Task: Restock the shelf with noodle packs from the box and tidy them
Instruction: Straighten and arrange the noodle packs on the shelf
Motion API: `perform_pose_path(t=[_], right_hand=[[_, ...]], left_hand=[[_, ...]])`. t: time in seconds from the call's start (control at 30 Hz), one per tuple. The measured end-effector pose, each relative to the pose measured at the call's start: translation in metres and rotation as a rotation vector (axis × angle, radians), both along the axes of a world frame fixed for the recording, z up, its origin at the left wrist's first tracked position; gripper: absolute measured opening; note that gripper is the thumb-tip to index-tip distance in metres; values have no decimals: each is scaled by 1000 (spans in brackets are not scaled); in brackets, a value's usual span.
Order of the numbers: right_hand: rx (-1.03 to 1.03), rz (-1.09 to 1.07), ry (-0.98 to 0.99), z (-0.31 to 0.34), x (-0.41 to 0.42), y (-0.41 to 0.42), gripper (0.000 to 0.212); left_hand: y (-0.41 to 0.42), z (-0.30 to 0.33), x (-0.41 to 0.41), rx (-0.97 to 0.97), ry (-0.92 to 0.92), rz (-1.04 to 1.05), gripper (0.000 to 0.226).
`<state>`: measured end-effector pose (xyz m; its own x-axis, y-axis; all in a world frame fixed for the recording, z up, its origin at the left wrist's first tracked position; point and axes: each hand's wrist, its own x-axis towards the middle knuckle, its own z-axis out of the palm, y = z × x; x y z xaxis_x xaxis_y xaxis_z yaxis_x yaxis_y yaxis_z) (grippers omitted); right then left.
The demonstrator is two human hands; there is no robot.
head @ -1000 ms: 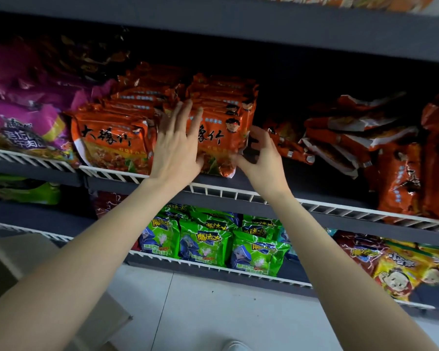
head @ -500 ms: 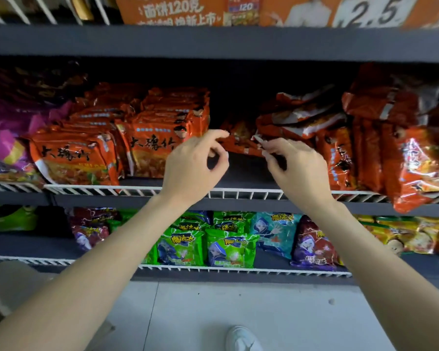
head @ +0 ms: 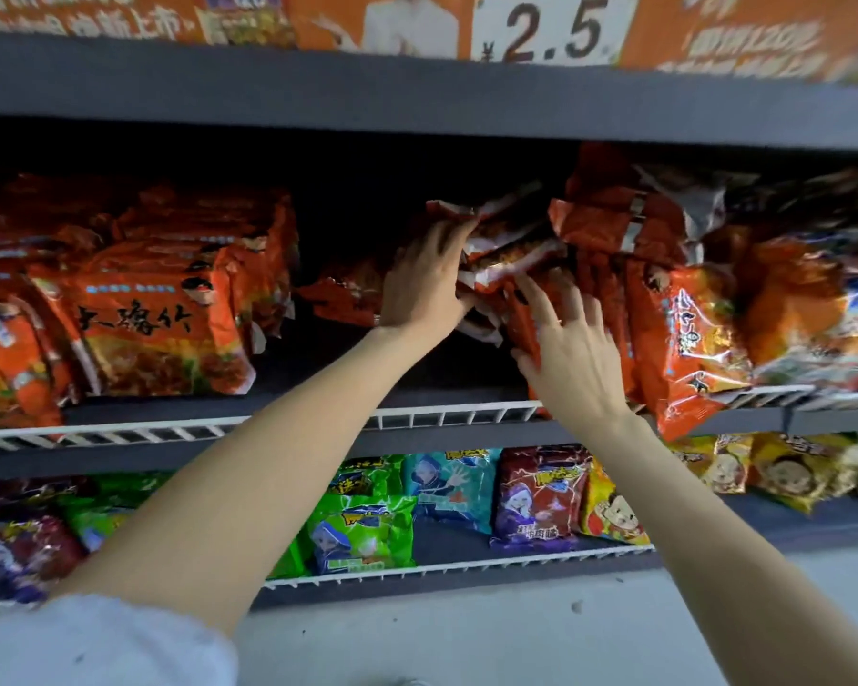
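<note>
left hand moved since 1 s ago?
Yes. The left hand has gone right along the shelf, away from the neat orange noodle stack it was pressing, across the gap to the jumbled packs beside the right hand.

On the grey metal shelf (head: 318, 388), the neat row of orange noodle packs (head: 159, 314) stands left; the jumbled pile of orange foil packs (head: 516, 240) lies right, between both hands, above small green snack bags (head: 357, 532).

noodle packs (head: 169, 309): orange, black script | shelf (head: 417, 106): dark grey | rail (head: 442, 417): white
</note>
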<state>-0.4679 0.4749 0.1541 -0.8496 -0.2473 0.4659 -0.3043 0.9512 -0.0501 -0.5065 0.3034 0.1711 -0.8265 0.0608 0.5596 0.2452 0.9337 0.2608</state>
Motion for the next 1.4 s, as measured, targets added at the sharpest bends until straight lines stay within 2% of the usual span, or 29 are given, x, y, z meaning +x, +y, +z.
perform_pose_path(t=[0.1, 0.23, 0.33, 0.43, 0.53, 0.63, 0.77, 0.93, 1.0, 1.03, 1.13, 1.2, 1.4], right_hand=[[6, 18, 17, -2, -3, 2, 78], [3, 11, 1, 0, -4, 1, 74], [-59, 28, 77, 7, 3, -6, 55], [-262, 93, 214, 17, 19, -17, 33], [-375, 192, 91, 23, 29, -33, 40], [-390, 233, -177, 20, 28, -51, 59], [-347, 135, -415, 7, 21, -70, 63], [-447, 107, -363, 2, 12, -80, 52], [-463, 96, -344, 2, 12, -83, 51], [-473, 87, -341, 2, 12, -85, 51], [-539, 69, -343, -1, 13, -86, 49], [-597, 53, -363, -3, 14, -85, 51], [-622, 5, -484, 1, 10, -90, 73]], left_hand=[[-13, -1, 7, 24, 133, 4, 59], [-44, 0, 26, 23, 210, 18, 54], [-60, -3, 47, -16, 203, 0, 52], [-75, -10, 68, -64, 147, 17, 56], [-90, -18, 85, -166, 88, 32, 59], [-98, -26, 93, -218, -24, 44, 65], [-99, -31, 92, -64, -182, 9, 76], [-106, -20, 95, 488, -506, -182, 73], [-105, -13, 98, 721, -530, -181, 71], [-103, -11, 98, 760, -501, -133, 69], [-92, -13, 92, 665, -395, 94, 78], [-88, -15, 89, 653, -362, 172, 84], [-89, -13, 97, 686, -400, 111, 91]])
